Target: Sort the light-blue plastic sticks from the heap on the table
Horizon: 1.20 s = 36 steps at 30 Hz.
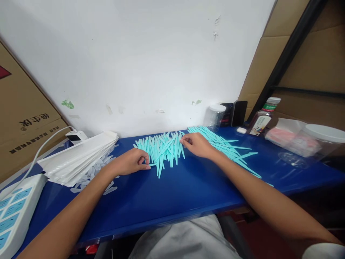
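Observation:
A spread of slim, tapered teal sticks with paler, greyish far ends lies in the middle of the blue table. My left hand is at the left edge of this pile, fingers curled and thumb stretched along a teal stick that it pinches. At the pile's right side my right hand has its thumb and fingertips pressed together. What sits in that pinch is too small to make out. A second batch of teal sticks lies fanned out beyond my right hand and forearm, partly hidden by them.
Stacked white plastic sleeves cover part of a heap of small translucent pieces on the left. A power strip stands nearer me. At the right are a clear jar, a phone, a bottle and a lidded tub.

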### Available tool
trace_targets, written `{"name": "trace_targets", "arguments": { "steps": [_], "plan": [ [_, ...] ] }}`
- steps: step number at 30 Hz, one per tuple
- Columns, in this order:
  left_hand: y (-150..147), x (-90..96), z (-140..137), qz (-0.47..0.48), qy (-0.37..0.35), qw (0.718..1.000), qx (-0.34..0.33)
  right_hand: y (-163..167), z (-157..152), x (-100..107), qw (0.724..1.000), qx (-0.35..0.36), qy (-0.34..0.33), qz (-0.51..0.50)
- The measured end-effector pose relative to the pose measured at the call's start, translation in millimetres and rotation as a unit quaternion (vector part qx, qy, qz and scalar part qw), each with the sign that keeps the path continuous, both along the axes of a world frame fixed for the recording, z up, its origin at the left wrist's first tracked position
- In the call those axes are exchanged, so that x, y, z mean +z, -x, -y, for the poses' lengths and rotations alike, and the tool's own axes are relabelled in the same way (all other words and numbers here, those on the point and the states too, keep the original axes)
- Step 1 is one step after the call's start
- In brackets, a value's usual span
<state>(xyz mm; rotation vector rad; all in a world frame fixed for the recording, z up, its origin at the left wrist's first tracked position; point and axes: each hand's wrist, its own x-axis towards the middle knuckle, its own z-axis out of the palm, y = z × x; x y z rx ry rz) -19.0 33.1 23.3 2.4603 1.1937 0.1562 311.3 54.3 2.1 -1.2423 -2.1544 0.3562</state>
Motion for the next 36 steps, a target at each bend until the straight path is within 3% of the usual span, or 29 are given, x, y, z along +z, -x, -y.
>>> {"name": "trace_targets", "arguments": {
  "steps": [5, 13, 17, 20, 26, 36],
  "plan": [
    [2.8, 9.4, 4.1, 0.003, 0.006, 1.000, -0.009, -2.0, -0.1, 2.6, 1.000, -0.008, -0.007, 0.003],
    [0.0, 22.8, 11.8, 0.038, -0.179, 0.980, 0.078, -5.2, -1.7, 4.6, 0.999, -0.033, -0.013, -0.005],
    [-3.3, 14.3, 11.2, 0.065, -0.295, 0.949, 0.086, -6.6, -2.9, 4.7, 0.999, -0.036, -0.013, -0.003],
    [-3.8, 1.5, 6.0, 0.063, -0.342, 0.936, 0.062, -7.0, -2.7, 5.0, 0.999, -0.034, -0.008, 0.001],
    [-5.5, -17.1, -3.5, -0.010, -0.270, 0.963, -0.024, -7.2, -1.7, 4.9, 1.000, -0.016, -0.004, 0.018],
    [-14.4, -17.3, 3.1, -0.075, -0.218, 0.971, 0.055, -4.4, 2.8, 7.0, 0.999, 0.011, 0.015, 0.028]
  ]
}}
